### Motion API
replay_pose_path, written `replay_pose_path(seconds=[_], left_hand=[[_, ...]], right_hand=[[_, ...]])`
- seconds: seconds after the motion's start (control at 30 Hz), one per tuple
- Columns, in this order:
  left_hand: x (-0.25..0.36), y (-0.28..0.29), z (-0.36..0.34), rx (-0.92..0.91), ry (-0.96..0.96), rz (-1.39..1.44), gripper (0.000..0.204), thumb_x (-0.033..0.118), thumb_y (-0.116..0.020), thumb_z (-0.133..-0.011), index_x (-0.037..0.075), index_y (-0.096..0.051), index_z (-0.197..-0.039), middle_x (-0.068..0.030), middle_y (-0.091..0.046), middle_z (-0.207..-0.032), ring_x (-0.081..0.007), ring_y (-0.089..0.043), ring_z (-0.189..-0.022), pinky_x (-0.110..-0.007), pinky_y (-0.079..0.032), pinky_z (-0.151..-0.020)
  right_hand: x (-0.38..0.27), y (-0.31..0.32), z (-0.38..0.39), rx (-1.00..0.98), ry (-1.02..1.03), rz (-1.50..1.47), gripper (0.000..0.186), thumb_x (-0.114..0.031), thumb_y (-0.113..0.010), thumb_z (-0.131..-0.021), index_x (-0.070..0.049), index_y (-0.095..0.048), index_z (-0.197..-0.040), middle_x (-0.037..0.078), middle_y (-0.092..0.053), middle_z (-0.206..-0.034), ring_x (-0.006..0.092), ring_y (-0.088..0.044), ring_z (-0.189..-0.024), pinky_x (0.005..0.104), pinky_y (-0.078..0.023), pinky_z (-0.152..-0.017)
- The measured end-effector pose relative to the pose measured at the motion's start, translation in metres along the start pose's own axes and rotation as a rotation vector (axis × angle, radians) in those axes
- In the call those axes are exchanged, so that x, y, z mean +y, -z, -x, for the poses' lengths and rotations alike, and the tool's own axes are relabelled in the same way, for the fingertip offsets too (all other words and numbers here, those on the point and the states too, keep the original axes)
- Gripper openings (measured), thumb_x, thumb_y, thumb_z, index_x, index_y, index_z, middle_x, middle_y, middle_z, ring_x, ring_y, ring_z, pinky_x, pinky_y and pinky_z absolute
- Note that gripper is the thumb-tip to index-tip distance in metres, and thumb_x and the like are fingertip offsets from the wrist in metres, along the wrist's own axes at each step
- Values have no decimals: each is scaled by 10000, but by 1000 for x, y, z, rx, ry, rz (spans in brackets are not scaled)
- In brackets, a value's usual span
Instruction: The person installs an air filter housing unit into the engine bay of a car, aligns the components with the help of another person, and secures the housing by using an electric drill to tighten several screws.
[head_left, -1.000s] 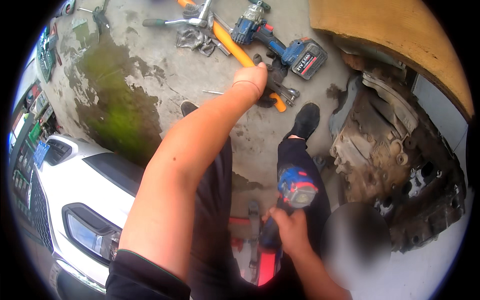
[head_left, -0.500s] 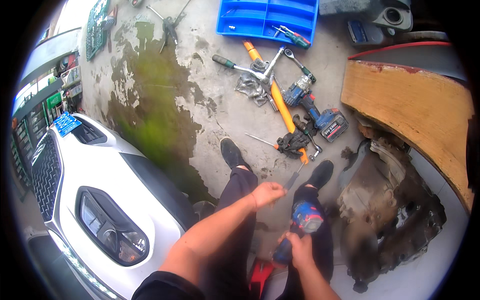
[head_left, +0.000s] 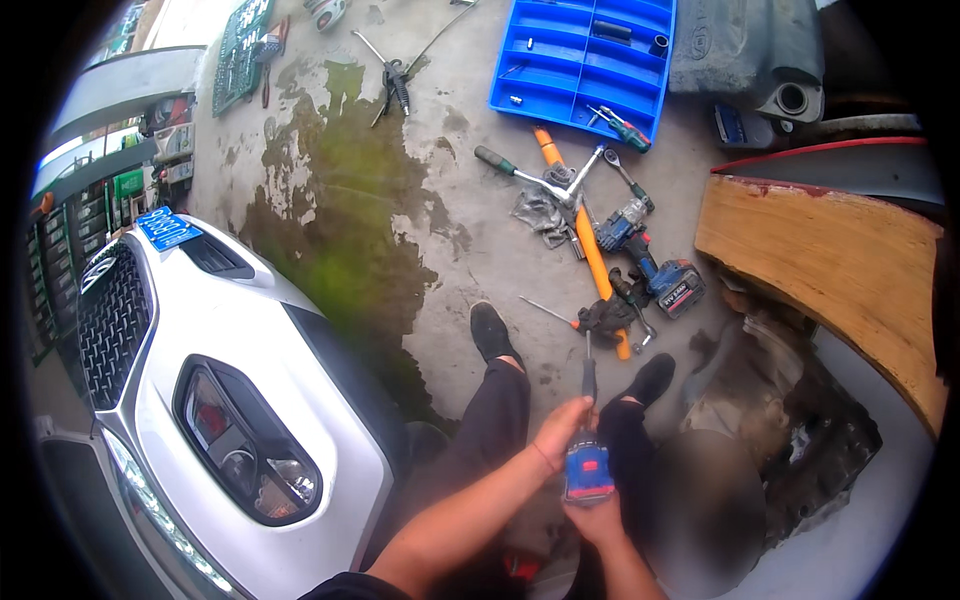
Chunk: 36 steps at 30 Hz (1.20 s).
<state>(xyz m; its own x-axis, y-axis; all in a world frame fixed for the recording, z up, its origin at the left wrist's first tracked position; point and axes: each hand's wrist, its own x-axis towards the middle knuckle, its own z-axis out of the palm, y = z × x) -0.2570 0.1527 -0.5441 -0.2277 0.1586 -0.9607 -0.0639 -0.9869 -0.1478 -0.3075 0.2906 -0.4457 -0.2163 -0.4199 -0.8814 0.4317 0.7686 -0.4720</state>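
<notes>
- Blue-and-red power driver: between the legs, right hand wrapped round it from the near side.
- Change: left hand has come in from the left; hands now together, left closed on dark rod at driver's far end.
- Rod now roughly in line with driver; reads as fitting or alignment. Seating hidden, can't tell.
- Farther: orange bar, dark gloves on floor.

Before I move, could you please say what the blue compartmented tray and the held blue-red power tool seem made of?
Blue compartmented tray: probably moulded plastic with a smooth finish, judging by its uniform colour and thin dividers.
Blue-red power tool: likely a plastic housing, from its flat colour blocks; blur leaves the finish open.
</notes>
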Motion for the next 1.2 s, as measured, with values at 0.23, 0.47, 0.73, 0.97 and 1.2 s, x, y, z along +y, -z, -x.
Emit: replay_pose_path(seconds=[0.23,0.47,0.73,0.97,1.2], left_hand=[[0,13,-6,104,-35,52,264,314,-675,-925,63,-596,-941,-25,-555,-732,-139,-541,-658,-272,-466,-592],[-2,18,43,110,-234,-266,261,305,-678,-953,75,-619,-846,5,-568,-713,-92,-505,-610,-227,-413,-571],[2,0,155,-10,-207,-528,250,261,-678,-967,69,-647,-809,-17,-651,-761,-85,-513,-629,-254,-436,-608],[4,9,252,-355,-98,-158,330,320,-613,-1006,-9,-604,-1031,-170,-709,-1016,-271,-711,-964,-387,-572,-871],[53,4,332,-88,-565,-797,377,371,-564,-1026,19,-689,-974,-85,-739,-911,-131,-668,-805,-275,-531,-751]], right_hand=[[3,-6,2,7,39,-28,361,-147,-835,-690,-53,-675,-1000,88,-734,-877,197,-722,-804,333,-562,-755],[-11,-3,30,-43,141,101,500,-219,-871,-681,-65,-636,-1094,117,-734,-937,281,-729,-849,363,-567,-766],[-88,10,115,1,316,775,631,-337,-836,-657,-75,-599,-1180,120,-708,-964,327,-688,-924,443,-538,-778],[-135,-18,223,116,407,813,569,-248,-698,-808,-85,-556,-1335,207,-672,-1118,413,-627,-1043,511,-493,-878],[-235,-49,259,39,652,945,435,-234,-694,-801,-153,-643,-1225,205,-695,-1006,424,-660,-922,529,-513,-780]])
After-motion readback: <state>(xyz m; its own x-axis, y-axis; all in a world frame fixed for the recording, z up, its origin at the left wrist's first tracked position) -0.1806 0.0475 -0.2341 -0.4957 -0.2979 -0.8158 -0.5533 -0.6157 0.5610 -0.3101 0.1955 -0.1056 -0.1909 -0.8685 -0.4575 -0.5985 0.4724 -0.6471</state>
